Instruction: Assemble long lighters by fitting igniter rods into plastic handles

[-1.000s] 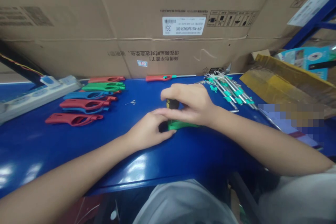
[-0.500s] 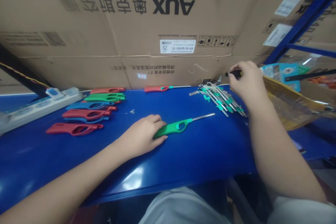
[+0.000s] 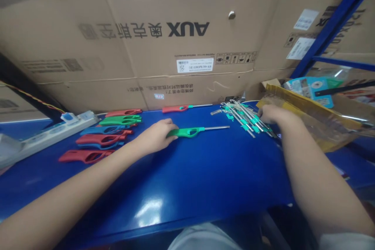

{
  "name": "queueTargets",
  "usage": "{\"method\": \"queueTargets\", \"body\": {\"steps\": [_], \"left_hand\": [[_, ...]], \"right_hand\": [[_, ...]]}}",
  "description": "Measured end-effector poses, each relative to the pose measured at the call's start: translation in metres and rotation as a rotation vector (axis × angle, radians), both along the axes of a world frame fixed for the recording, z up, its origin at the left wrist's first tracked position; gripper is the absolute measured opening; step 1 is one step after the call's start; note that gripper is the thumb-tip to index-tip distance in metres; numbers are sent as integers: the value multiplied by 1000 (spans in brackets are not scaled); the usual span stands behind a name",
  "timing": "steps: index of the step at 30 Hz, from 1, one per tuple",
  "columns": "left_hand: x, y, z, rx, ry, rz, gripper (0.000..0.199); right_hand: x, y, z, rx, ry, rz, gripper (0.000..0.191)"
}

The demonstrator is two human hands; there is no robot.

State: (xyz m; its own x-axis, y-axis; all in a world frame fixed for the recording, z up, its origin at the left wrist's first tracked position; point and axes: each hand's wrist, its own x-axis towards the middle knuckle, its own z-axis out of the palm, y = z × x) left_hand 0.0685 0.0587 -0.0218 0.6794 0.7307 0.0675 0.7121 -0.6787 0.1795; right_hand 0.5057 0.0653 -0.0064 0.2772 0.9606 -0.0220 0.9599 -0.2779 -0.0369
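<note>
My left hand grips the handle end of a green lighter, whose metal tube points right over the blue table. At the right, my right hand is beside a pile of metal tubes with green pieces, its fingertips low and partly hidden; what they hold, if anything, cannot be made out. Behind the green lighter lies a red lighter with a metal tube. Several red, green and blue handles without tubes lie at the left, among them a red handle at the front.
A white power strip runs along the left side of the blue table. A large cardboard box stands behind. Near my right forearm is an open box edged with yellow tape, by a blue metal frame.
My right hand has come down from above the tube pile to its right side, and the dark object it held no longer shows. My left hand has shifted back and left with the green lighter.
</note>
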Motion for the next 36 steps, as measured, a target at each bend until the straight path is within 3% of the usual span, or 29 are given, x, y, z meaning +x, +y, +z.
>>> {"method": "queueTargets", "body": {"steps": [3,6,11,15,19,23,36], "left_hand": [[-2,30,2,28,7,37,29],[-7,57,2,51,7,89,33],[-16,82,-7,61,-3,150,35],[-18,88,-14,62,-24,143,35],[-19,90,-17,74,-47,142,35],[-18,94,-19,96,-66,159,34],[-18,102,-21,185,-41,165,34]], "right_hand": [[-1,-2,-1,-121,-6,-34,19],[-4,-3,3,-121,-31,-62,22],[-39,-1,4,134,-144,-62,44],[-91,5,-18,291,-149,230,53],[-118,11,-44,208,-123,465,53],[-116,13,-50,150,-105,488,52],[-102,6,-33,40,-135,463,40]]}}
